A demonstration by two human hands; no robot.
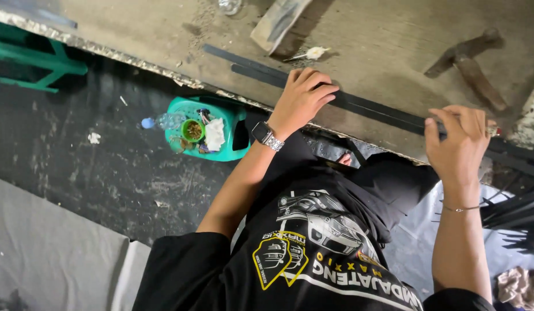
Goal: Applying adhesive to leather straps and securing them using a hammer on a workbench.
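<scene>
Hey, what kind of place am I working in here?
Probably a small, rough workshop. A worn wooden workbench holds a hammer, both hands press long dark metal strips flat on it, and the concrete floor is stained and littered.

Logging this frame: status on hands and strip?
Left hand pressing flat on dark strip. Right hand gripping strip's end. Hammer on the bench, apart from the strip.

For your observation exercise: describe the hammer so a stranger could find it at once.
Start at the dusty workbench and go to its far right. Beyond the long black strips under both hands lies the hammer: rusty brown, T-shaped, unlike the flat strips.
</scene>
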